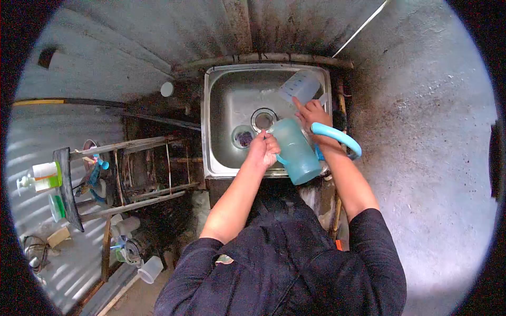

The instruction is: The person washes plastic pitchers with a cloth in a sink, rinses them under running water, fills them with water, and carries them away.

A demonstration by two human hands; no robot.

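My left hand is closed round the handle of a translucent teal pitcher, which tilts over the front edge of the steel sink. With its index finger stretched out, my right hand is over the sink's right side. That fingertip meets the near edge of a clear plastic measuring jug lying on its side at the back right; whether it presses on it I cannot tell. A clear cup with something dark inside stands left of the drain. A light blue curved tube arches over my right wrist.
To the left stands a wooden rack. Beyond it are a pump bottle and a white plastic cup. Corrugated metal sheeting rises behind the sink, and a grey wall closes the right side.
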